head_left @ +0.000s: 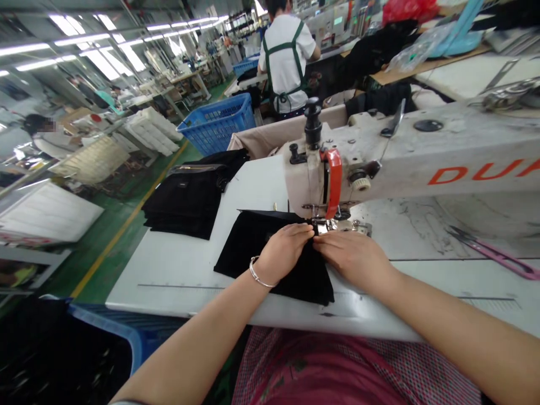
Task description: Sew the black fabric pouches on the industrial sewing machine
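A black fabric piece (248,247) lies on the white sewing table, its far right edge under the presser foot of an industrial sewing machine (333,185). On top of it, my left hand (287,250), with a silver bracelet at the wrist, has its fingers closed on the edge by the needle. My right hand (350,256) is closed at the same edge, just right of the needle, fingertips almost touching the left ones. The fingertips partly hide the fabric there. Pink-handled thread snips (493,253) rest on the machine bed, right of my right hand.
A stack of black fabric pieces (185,197) sits at the table's far left. Beyond it is a blue crate (219,124), and a person in a green apron (287,62) faces away. Another blue bin (135,343) with black cloth stands at lower left, below the table edge.
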A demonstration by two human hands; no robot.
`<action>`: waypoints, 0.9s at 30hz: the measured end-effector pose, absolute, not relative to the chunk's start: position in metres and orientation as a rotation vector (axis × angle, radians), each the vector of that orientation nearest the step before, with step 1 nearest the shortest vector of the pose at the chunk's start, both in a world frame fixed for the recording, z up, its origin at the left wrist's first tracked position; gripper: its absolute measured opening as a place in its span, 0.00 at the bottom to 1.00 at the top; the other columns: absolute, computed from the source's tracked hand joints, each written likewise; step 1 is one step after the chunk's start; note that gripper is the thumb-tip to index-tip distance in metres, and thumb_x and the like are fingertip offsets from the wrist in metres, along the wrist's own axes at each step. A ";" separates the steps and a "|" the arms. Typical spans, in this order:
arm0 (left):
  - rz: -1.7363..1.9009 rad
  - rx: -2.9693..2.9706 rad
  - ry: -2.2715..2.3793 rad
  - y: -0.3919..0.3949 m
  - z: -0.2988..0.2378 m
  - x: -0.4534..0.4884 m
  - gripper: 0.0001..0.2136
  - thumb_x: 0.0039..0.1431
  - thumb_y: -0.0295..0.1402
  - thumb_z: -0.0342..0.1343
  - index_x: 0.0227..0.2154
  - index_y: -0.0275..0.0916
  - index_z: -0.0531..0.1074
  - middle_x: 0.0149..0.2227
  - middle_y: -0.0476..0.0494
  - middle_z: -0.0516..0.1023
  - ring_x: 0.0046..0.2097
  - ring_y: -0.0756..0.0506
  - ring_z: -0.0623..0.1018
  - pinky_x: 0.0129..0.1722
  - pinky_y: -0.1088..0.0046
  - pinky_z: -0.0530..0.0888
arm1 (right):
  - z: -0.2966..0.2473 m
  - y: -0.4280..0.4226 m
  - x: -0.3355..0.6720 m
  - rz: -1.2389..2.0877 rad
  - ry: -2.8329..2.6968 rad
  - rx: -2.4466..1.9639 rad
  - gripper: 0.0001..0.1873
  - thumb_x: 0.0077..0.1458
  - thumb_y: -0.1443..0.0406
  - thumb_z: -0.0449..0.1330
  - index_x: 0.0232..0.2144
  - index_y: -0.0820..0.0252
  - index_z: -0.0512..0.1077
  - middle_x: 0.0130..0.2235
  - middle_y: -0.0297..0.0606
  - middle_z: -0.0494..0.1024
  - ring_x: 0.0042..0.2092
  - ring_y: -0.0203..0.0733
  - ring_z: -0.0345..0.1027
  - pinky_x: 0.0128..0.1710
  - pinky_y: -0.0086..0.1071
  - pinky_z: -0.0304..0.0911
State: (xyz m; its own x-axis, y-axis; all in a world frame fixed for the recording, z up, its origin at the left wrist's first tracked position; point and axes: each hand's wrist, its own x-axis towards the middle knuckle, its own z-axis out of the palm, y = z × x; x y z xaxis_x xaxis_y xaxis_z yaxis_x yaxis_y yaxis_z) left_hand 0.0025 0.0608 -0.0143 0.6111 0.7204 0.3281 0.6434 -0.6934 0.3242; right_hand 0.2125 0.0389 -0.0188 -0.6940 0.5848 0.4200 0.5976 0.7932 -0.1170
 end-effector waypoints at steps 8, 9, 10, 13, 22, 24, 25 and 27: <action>0.665 2.581 1.200 0.046 -0.011 0.010 0.15 0.64 0.21 0.48 0.52 0.36 0.69 0.54 0.41 0.72 0.57 0.45 0.71 0.61 0.60 0.69 | -0.020 0.038 0.215 -0.014 -2.559 -0.877 0.12 0.62 0.71 0.54 0.46 0.62 0.72 0.50 0.42 0.76 0.51 0.45 0.69 0.50 0.38 0.65; 0.668 2.577 1.218 0.044 -0.011 0.011 0.16 0.64 0.20 0.47 0.52 0.36 0.68 0.55 0.41 0.72 0.58 0.45 0.70 0.61 0.60 0.69 | -0.019 0.039 0.215 -0.011 -2.562 -0.877 0.12 0.61 0.71 0.54 0.46 0.62 0.72 0.50 0.42 0.76 0.51 0.45 0.70 0.49 0.39 0.66; 0.674 2.575 1.236 0.042 -0.011 0.013 0.16 0.64 0.20 0.47 0.52 0.36 0.68 0.55 0.40 0.72 0.58 0.45 0.70 0.61 0.59 0.69 | -0.017 0.039 0.215 -0.007 -2.567 -0.875 0.12 0.61 0.71 0.54 0.46 0.62 0.72 0.50 0.42 0.76 0.50 0.46 0.70 0.49 0.39 0.66; 0.679 2.581 1.287 0.034 -0.012 0.017 0.17 0.63 0.19 0.47 0.53 0.33 0.67 0.56 0.38 0.70 0.59 0.44 0.69 0.61 0.59 0.68 | -0.014 0.041 0.217 0.015 -2.593 -0.849 0.12 0.61 0.72 0.54 0.46 0.62 0.72 0.49 0.42 0.76 0.48 0.44 0.71 0.48 0.37 0.67; 0.666 2.556 1.306 0.033 -0.010 0.019 0.17 0.62 0.19 0.47 0.52 0.34 0.67 0.55 0.39 0.70 0.58 0.43 0.69 0.61 0.59 0.67 | -0.014 0.042 0.217 0.069 -2.631 -0.866 0.11 0.62 0.71 0.53 0.45 0.64 0.72 0.49 0.42 0.76 0.49 0.45 0.70 0.50 0.38 0.65; 0.660 2.550 1.314 0.035 -0.010 0.019 0.17 0.61 0.18 0.47 0.52 0.34 0.67 0.55 0.40 0.70 0.58 0.45 0.69 0.62 0.62 0.66 | -0.014 0.042 0.217 0.067 -2.636 -0.874 0.11 0.62 0.71 0.53 0.45 0.64 0.72 0.49 0.42 0.76 0.49 0.46 0.70 0.50 0.38 0.65; 0.660 2.547 1.314 0.035 -0.010 0.019 0.17 0.61 0.18 0.47 0.52 0.34 0.67 0.55 0.41 0.71 0.58 0.46 0.68 0.62 0.63 0.66 | -0.014 0.042 0.217 0.065 -2.637 -0.875 0.11 0.62 0.71 0.53 0.44 0.64 0.72 0.48 0.42 0.76 0.49 0.46 0.70 0.51 0.38 0.65; 0.660 2.541 1.307 0.036 -0.010 0.018 0.17 0.61 0.18 0.48 0.52 0.34 0.67 0.55 0.41 0.71 0.58 0.46 0.68 0.62 0.64 0.65 | -0.013 0.042 0.217 0.060 -2.637 -0.875 0.11 0.62 0.71 0.53 0.44 0.65 0.72 0.48 0.43 0.76 0.49 0.46 0.70 0.50 0.38 0.65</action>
State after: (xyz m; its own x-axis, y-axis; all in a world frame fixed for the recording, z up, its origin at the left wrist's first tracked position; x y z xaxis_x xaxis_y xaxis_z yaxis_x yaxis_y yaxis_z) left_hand 0.0182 0.0359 -0.0100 0.5070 0.8104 0.2936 0.7169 -0.5855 0.3783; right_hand 0.2175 0.0418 -0.0132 -0.7434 0.5857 0.3231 0.5704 0.8073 -0.1510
